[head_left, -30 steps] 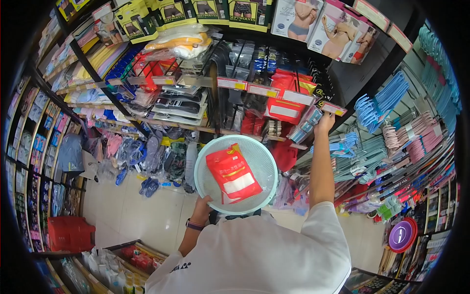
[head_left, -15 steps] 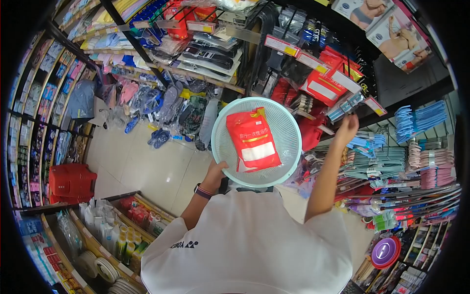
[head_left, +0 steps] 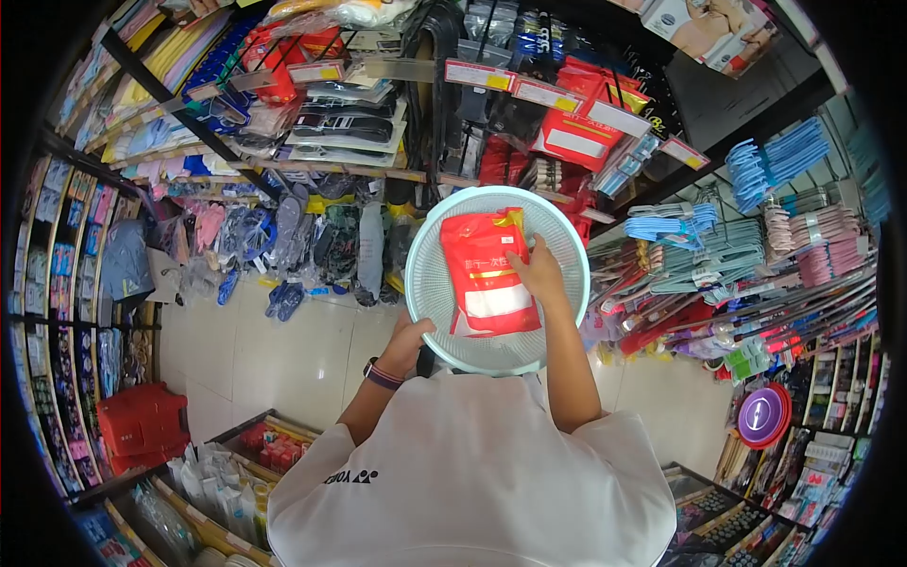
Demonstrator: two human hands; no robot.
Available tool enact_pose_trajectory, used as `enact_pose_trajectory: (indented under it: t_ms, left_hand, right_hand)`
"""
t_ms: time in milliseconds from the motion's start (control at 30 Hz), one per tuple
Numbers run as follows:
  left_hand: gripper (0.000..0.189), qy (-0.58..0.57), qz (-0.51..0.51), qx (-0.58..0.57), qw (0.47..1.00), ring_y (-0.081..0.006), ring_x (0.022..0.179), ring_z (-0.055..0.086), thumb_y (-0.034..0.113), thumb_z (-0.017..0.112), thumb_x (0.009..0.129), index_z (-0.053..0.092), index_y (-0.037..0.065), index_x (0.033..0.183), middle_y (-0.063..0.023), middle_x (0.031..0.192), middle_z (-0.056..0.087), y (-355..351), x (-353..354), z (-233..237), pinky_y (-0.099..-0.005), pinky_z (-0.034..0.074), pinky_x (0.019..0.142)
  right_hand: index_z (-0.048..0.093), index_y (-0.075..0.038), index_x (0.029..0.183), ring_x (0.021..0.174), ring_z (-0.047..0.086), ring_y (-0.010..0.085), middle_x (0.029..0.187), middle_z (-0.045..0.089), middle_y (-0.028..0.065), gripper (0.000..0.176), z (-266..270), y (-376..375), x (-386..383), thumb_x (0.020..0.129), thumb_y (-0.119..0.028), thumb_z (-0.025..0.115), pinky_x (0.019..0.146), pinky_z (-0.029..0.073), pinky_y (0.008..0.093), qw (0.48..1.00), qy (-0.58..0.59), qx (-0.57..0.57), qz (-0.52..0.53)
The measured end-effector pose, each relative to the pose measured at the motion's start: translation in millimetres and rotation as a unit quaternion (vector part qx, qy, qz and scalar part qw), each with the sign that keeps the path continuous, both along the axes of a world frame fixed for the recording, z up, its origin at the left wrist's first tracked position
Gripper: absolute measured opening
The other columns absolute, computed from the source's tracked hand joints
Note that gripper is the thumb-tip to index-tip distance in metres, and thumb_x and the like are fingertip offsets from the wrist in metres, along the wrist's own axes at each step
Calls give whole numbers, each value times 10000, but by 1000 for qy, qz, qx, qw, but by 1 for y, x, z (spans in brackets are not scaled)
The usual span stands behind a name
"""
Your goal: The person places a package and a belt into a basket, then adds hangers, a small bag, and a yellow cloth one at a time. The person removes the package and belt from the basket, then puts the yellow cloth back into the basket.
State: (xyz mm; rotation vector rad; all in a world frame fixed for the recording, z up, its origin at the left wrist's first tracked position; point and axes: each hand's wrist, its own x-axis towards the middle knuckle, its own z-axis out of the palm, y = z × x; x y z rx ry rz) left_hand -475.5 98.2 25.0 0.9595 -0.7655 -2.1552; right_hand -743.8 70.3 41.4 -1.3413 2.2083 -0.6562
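A pale green round plastic basket (head_left: 421,283) is held in front of my body. My left hand (head_left: 406,346) grips its lower left rim, thumb over the edge. Inside the basket lies a red packet (head_left: 482,260) with a white panel and printed characters. My right hand (head_left: 539,271) reaches over the basket's right side, its fingers at the packet's right edge. The thumb and index finger are a little apart; whether they pinch the packet is hard to make out.
Racks of hanging goods run across the front, with more red packets (head_left: 573,137) on hooks. Hangers (head_left: 713,250) hang at the right. At the left stands a red basket (head_left: 142,423); shelves (head_left: 203,515) are at the lower left.
My right hand has come away from the rack at the right and moved left to the red packet in the basket. The view has turned, and the racks appear shifted left.
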Motion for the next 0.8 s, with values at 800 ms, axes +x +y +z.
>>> enact_pose_trajectory:
  t_ms: [800]
  left_hand:
    - [531,-36,22,55,998,-179,983,547,-7,496,711,406,32,1233,-68,1097,529,-22,-10,11,-267,467,778]
  right_hand:
    - [516,-12,1112,818,627,167,986,619,99,342,73,-11,-76,812,-110,647,699,527,296,768,-544,-275,-196]
